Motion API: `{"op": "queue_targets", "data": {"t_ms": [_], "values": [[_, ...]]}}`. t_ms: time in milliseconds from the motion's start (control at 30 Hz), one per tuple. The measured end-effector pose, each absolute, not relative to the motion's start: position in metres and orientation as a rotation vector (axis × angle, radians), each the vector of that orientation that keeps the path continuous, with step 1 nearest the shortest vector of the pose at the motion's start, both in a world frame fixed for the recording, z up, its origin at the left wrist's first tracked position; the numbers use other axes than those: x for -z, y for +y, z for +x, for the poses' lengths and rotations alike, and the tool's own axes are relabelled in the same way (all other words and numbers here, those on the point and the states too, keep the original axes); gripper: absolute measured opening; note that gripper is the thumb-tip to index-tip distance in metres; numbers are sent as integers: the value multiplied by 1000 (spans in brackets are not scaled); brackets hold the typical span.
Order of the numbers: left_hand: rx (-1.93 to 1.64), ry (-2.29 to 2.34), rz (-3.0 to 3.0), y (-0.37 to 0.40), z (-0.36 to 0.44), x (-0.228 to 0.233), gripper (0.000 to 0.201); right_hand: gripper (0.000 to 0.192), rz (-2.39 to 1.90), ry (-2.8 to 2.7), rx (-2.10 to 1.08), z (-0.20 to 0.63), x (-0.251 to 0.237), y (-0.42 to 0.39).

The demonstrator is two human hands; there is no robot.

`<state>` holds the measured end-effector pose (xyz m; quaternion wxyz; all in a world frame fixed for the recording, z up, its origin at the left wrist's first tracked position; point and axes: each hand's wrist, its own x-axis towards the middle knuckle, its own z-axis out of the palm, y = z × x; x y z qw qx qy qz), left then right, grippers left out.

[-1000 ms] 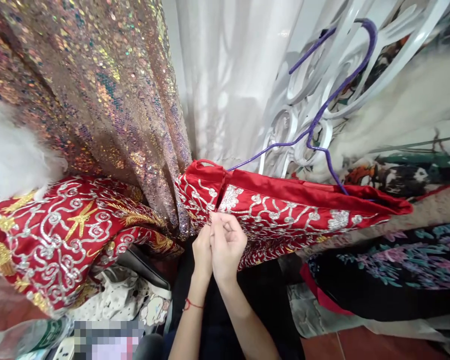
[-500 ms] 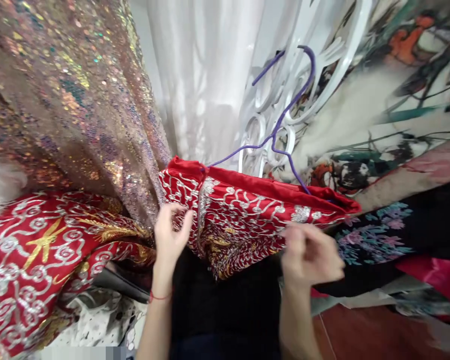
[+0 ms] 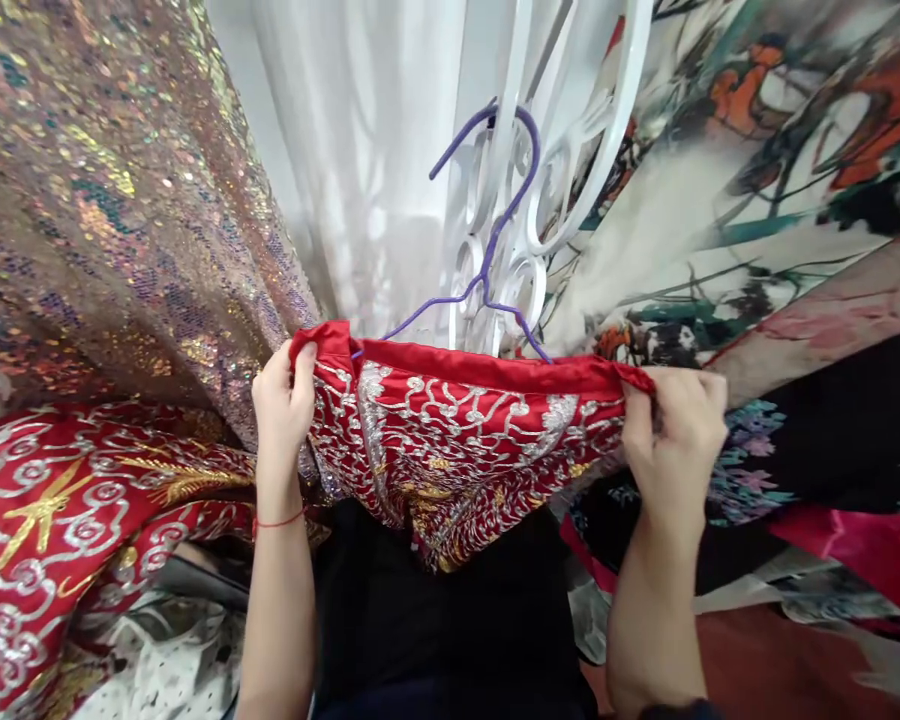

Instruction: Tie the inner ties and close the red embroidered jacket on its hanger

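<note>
Two hands (image 3: 285,395) (image 3: 675,430), one purple hanger (image 3: 495,250) (two red embroidered garments (image 3: 457,430) (image 3: 60,520)).

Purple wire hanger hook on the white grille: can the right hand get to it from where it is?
Probably yes: the purple wire hanger hook hangs exposed above the red embroidered garment, but the right hand must first release its grip on that waistband.

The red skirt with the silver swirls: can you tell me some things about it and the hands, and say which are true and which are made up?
1. Both hands grip the red skirt at its top edge. True: the left hand and the right hand each pinch one end.
2. The hanger is green. False: it is purple.
3. The hanger's hook sits on white metal scrollwork. True.
4. The red string bracelet is on the right wrist. False: it is on the left wrist.
5. A sequinned cloth hangs left of the skirt. True.
</note>
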<state>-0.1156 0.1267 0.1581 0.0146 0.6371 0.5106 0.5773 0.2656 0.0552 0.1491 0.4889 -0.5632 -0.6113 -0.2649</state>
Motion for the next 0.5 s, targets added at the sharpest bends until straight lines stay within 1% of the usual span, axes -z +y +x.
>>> {"op": "queue_targets", "data": {"t_ms": [133, 233, 333, 500], "values": [[-1859, 1630, 1941, 116, -124, -166, 43, 26, -1236, -1554, 521, 250, -180, 75], [-1998, 1612, 1838, 116, -129, -170, 47, 23, -1157, -1490, 469, 242, -191, 84], [-2114, 1581, 1654, 122, -130, -164, 51, 22, -1167, -1343, 516, 242, -185, 94], [-1964, 1534, 1736, 122, -124, -150, 49, 25, -1228, -1241, 565, 252, -155, 111]]}}
